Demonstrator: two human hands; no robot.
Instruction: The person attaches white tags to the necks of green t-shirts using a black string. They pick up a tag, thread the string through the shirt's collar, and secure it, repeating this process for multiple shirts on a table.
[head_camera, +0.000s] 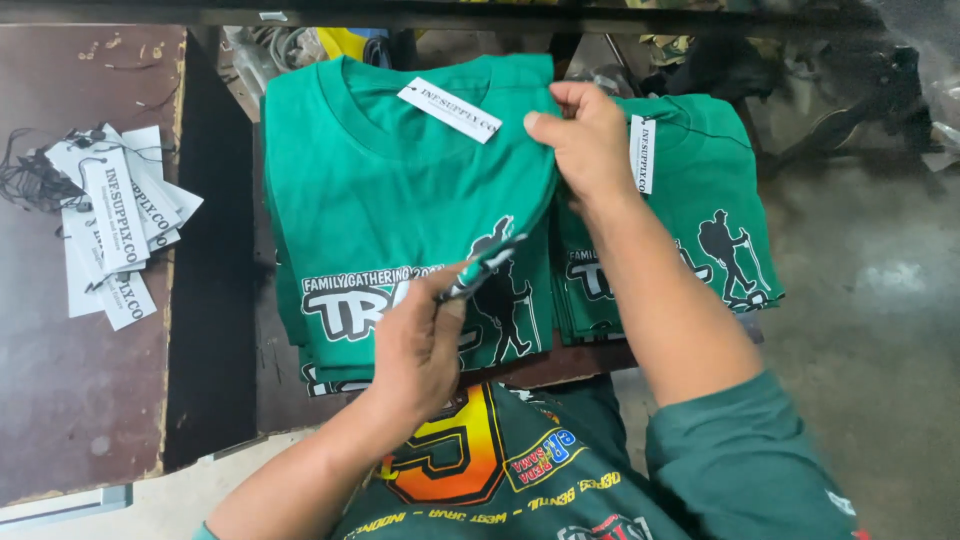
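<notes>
Single view supplied: head-worn camera, aimed steeply downward and slightly forward. Close range; scene viewed from above wearer's own chest. Both forearms seen entering from bottom edge. Green shirt stack (400, 210) centred in frame, brown table (80, 380) at left, concrete floor (870, 330) at right. No second view supplied; overlap not assessed.

Lying on a worn brown table (85, 400) at far left: a loose heap of white paper tags (115, 225), fanned and overlapping, black strings (40, 180) tangling just beside them at the table's edge. Sitting to the right of centre: a second pile of folded green shirts (705, 215), a white tag (641, 153) hanging at its collar. Showing beyond that, a grey concrete floor (870, 330), and dark clutter (850, 90) crowding the upper right, too dim to tell apart.
</notes>
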